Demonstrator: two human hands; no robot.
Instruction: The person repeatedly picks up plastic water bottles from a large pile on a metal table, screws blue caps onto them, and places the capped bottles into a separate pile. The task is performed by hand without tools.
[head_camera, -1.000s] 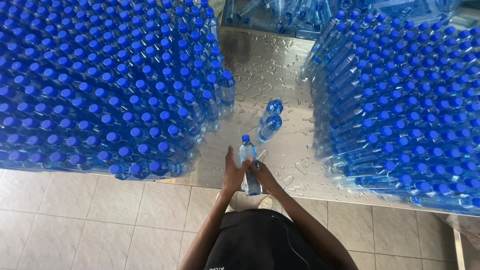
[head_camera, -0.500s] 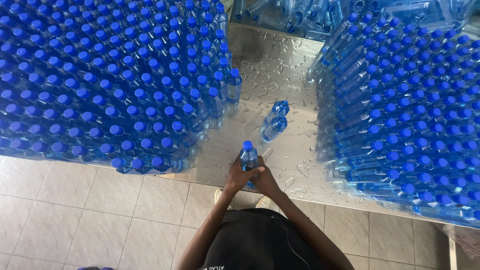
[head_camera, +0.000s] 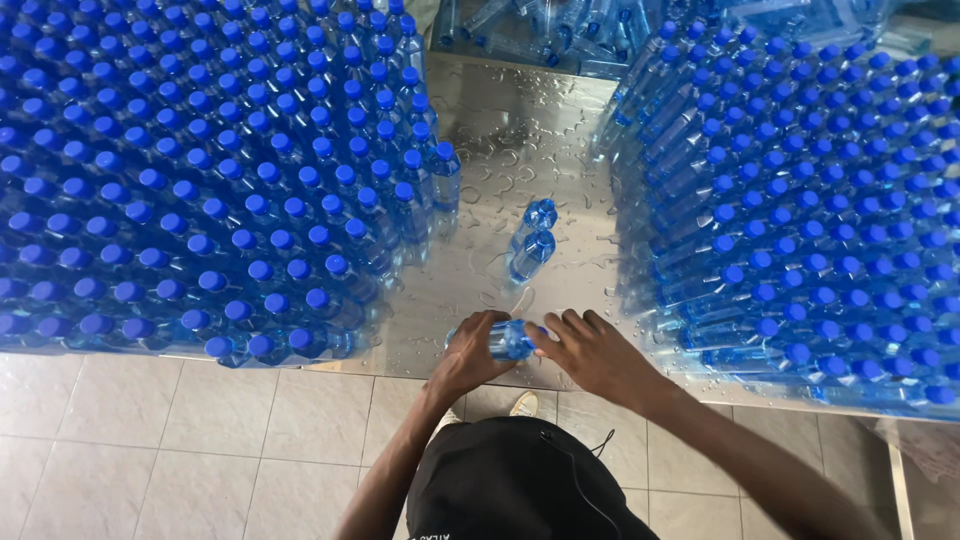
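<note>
A clear water bottle (head_camera: 510, 340) with a blue cap lies sideways between both my hands, just above the front edge of the wet steel table (head_camera: 520, 130). My left hand (head_camera: 468, 355) wraps around its left end. My right hand (head_camera: 592, 350) grips its right end, where the cap is hidden under the fingers. Two more blue-capped bottles (head_camera: 533, 235) stand close together a little farther back, apart from my hands.
Dense blocks of upright blue-capped bottles fill the table on the left (head_camera: 200, 170) and on the right (head_camera: 800, 200). Between them runs a narrow wet strip. More bottles lie heaped at the far end (head_camera: 520, 30). Beige floor tiles (head_camera: 150, 450) lie below the table edge.
The bottle stood upright between my hands before. It is now turned onto its side, with one hand at each end. The view has shifted slightly.
</note>
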